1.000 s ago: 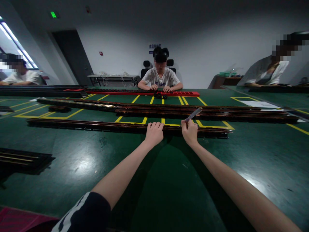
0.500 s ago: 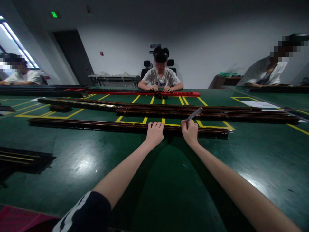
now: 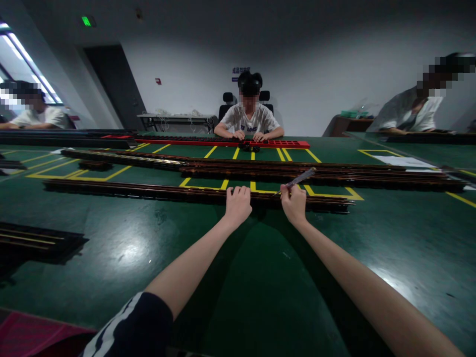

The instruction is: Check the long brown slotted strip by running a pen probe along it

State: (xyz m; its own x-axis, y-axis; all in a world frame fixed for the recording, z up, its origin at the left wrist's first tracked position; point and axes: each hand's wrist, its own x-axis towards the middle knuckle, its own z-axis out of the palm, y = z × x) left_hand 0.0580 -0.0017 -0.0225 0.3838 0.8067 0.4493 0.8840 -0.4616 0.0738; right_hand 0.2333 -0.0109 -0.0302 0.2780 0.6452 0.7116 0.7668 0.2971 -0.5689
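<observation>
A long, dark, rail-like strip lies crosswise on the green table in front of me. My left hand is closed over it, fingers bent across the far edge and thumb out of sight. To the right, my right hand pinches a screwdriver with a clear handle. The handle slants up to the right, and its thin shaft points down left onto the strip between my hands. What exactly the tip touches is too small to see.
Beyond the strip lies a stack of similar dark strips. More dark strips are at the left. Across the green table, a person works at a red tray. Other people sit at both sides.
The strip has slid slightly left under my hands. The screwdriver's handle leans a little further right and lower. Both hands stay in nearly the same place.
</observation>
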